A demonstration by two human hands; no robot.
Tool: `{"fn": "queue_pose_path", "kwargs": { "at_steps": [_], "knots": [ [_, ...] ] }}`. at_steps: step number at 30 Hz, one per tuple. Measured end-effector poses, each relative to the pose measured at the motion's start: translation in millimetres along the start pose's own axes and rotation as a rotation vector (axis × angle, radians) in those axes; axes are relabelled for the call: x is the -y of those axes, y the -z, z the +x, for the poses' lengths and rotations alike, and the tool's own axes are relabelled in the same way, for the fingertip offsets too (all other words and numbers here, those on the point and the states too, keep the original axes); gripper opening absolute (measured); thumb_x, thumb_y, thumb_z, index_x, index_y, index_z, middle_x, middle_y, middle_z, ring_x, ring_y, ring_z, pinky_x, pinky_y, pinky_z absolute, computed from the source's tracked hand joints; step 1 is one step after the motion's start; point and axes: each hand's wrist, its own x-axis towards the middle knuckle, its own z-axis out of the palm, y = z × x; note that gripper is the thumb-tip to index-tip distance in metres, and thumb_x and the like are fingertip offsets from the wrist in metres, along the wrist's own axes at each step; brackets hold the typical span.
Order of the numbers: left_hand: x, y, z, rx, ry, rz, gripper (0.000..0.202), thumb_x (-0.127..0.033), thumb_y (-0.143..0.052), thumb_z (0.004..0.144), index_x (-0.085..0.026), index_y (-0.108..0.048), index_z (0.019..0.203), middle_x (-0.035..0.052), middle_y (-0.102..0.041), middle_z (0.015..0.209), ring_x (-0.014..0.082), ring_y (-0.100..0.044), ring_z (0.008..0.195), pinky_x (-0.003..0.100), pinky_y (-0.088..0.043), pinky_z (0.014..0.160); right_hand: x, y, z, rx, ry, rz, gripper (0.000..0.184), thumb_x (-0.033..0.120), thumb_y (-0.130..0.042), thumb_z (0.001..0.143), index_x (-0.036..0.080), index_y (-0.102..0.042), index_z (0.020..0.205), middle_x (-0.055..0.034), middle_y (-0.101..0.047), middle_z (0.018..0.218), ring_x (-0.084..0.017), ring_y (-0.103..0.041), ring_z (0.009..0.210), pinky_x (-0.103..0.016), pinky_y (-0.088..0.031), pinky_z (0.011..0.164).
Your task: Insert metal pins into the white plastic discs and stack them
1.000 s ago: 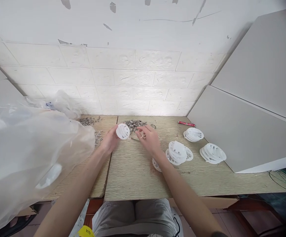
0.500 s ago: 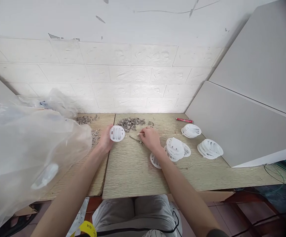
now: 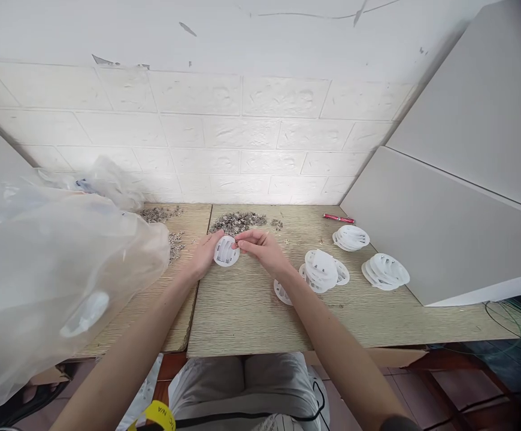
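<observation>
My left hand (image 3: 203,256) grips a white round plastic disc (image 3: 225,254) by its left edge, with the slotted face turned toward me. Several curved slots run across the disc, with small dark metal bits at their ends. The fingers of my right hand (image 3: 263,248) are pinched at the disc's upper right rim. Whatever is between those fingertips is too small to make out. Just behind both hands lies a pile of small metal pieces (image 3: 238,222). A loose stack of similar white discs (image 3: 320,269) sits right of my right forearm, which partly covers one disc.
Two more disc stacks, a nearer one (image 3: 385,271) and a farther one (image 3: 351,237), stand by the grey panel (image 3: 458,221). A red pen (image 3: 338,218) lies at the back. A big translucent plastic bag (image 3: 63,269) fills the left side, beside more metal pieces (image 3: 175,246).
My left hand has brought the disc slightly right and down. My right hand has moved left from the table to the disc's rim. The thin metal tool on the table no longer shows.
</observation>
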Motion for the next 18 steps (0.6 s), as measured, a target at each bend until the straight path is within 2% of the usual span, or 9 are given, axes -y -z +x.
{"fn": "queue_pose_path", "kwargs": {
  "at_steps": [5,7,12,18],
  "knots": [
    [0,-0.6,-2,0.080,0.045,0.085,0.037,-0.052,-0.064,0.078,-0.016,-0.064,0.068,0.0022,-0.059,0.068,0.0134,-0.049,0.060,0.024,-0.037,0.057,-2,0,1,-0.061,-0.028,0.028,0.028,0.037,-0.077,0.066,0.019,-0.069,0.086,-0.0019,-0.068,0.080,-0.013,-0.060,0.073,-0.027,-0.047,0.066],
    [-1,-1.2,-2,0.089,0.053,0.086,0.038,-0.053,-0.063,0.078,-0.016,-0.064,0.067,0.0022,-0.058,0.067,0.0132,-0.047,0.059,0.024,-0.036,0.055,-3,0,1,-0.095,0.018,-0.089,0.023,0.035,-0.074,0.070,0.018,-0.069,0.085,-0.0023,-0.068,0.080,-0.014,-0.060,0.073,-0.027,-0.047,0.065],
    [-3,-3.8,-5,0.113,0.078,0.055,0.041,-0.056,-0.064,0.077,-0.017,-0.060,0.063,0.0012,-0.054,0.061,0.0125,-0.043,0.053,0.024,-0.033,0.050,-10,-2,2,-0.240,0.212,-0.544,0.015,0.020,-0.062,0.078,0.020,-0.070,0.091,-0.0029,-0.070,0.086,-0.016,-0.062,0.080,-0.029,-0.045,0.070],
    [3,-5.9,-5,0.094,0.072,0.018,0.040,-0.055,-0.068,0.074,-0.018,-0.059,0.063,-0.0005,-0.049,0.060,0.0113,-0.042,0.053,0.024,-0.033,0.049,-12,-7,1,-0.239,0.330,-0.697,0.013,0.017,-0.057,0.082,0.019,-0.069,0.086,-0.0047,-0.065,0.086,-0.017,-0.058,0.080,-0.030,-0.045,0.073]
  ]
}}
